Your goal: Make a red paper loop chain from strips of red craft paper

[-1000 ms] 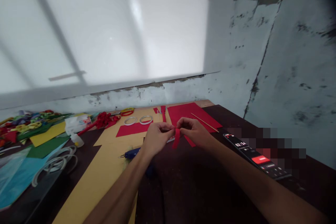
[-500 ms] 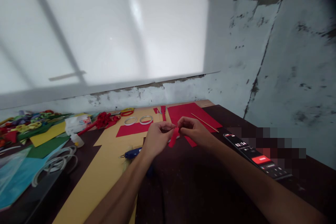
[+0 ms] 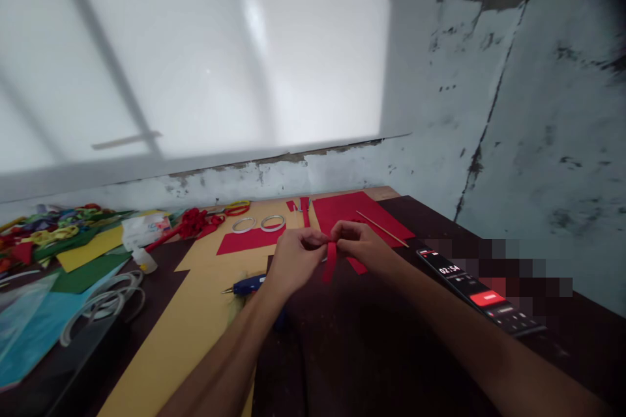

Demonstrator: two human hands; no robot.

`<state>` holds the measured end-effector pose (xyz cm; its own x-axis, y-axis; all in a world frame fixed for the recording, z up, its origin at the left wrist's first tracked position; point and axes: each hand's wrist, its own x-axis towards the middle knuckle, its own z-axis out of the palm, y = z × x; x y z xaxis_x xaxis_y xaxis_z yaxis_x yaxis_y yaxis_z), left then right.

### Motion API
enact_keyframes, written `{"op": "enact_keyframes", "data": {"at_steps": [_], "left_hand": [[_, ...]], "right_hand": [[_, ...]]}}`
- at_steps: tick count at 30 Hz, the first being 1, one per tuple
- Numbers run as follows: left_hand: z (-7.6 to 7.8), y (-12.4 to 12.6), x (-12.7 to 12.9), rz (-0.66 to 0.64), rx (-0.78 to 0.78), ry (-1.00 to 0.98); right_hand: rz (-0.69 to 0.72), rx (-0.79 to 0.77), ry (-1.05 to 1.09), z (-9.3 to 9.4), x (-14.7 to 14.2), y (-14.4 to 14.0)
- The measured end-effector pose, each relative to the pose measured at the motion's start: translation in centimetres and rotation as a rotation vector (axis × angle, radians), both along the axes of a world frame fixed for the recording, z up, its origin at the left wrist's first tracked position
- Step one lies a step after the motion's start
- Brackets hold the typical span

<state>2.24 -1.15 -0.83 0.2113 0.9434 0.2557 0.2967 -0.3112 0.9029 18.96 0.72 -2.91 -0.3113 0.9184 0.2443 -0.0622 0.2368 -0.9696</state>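
Left hand [image 3: 302, 255] and right hand [image 3: 359, 244] pinch red strip [image 3: 331, 263] by top end, above dark worktop [image 3: 372, 352]; strip, slanting leftward moment ago, now hangs straighter, work apparently staying at fingertips.

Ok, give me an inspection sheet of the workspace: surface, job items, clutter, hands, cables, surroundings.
Surface: dark table, partly covered by tan sheets.
Job items: red strip at the fingertips, one end hanging down.
Clutter: blue tool beside the left forearm; two silvery rings; phone at right; colorful pile at far left.
Hands: left hand and right hand close together, pinching the strip.
Cables: dark cord near middle; pale coil at left, apparently cable.
Surroundings: stained wall behind.
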Motion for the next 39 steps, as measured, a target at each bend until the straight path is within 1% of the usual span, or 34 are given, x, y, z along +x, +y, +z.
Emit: {"op": "enact_keyframes", "data": {"at_steps": [4,7,10,14,17,19,20,23,25,30,34,36,39], "left_hand": [[0.0,0.0,-0.2,-0.001,-0.020,0.056],[0.0,0.0,-0.3,-0.009,0.030,0.098],[0.2,0.0,-0.3,0.016,0.091,0.114],[0.5,-0.3,-0.3,0.037,0.082,0.175],[0.5,-0.5,-0.2,0.000,0.090,0.173],[0.5,-0.5,-0.1,-0.022,0.100,0.140],[0.4,-0.5,-0.1,-0.020,0.096,0.131],[0.5,-0.4,-0.2,-0.009,0.054,0.150],[0.5,-0.4,-0.3,-0.014,0.053,0.165],[0.0,-0.1,-0.5,0.006,0.134,0.188],[-0.7,0.2,-0.5,0.001,0.170,0.245],[-0.6,0.2,-0.5,-0.016,0.183,0.266],[-0.4,0.0,-0.5,-0.039,0.205,0.277]], "right_hand": [[-0.015,0.050,-0.039,0.0,0.1,0.0],[-0.034,0.022,-0.065,-0.2,0.1,0.2],[0.008,-0.019,-0.099,-0.5,0.1,0.3],[0.018,-0.013,-0.044,-0.4,-0.1,0.1],[0.049,-0.118,0.011,-0.1,-0.1,-0.2],[0.064,-0.195,0.010,0.1,0.0,-0.3],[0.060,-0.209,0.006,0.2,0.0,-0.3],[0.034,-0.160,0.011,0.3,0.0,-0.3],[0.028,-0.137,0.017,0.2,0.0,-0.3],[0.068,-0.198,-0.049,-0.5,-0.2,0.0],[0.096,-0.158,-0.058,-1.1,-0.4,0.2],[0.095,-0.168,-0.046,-1.1,-0.5,0.2],[0.091,-0.242,-0.037,-0.7,-0.4,-0.1]]}}
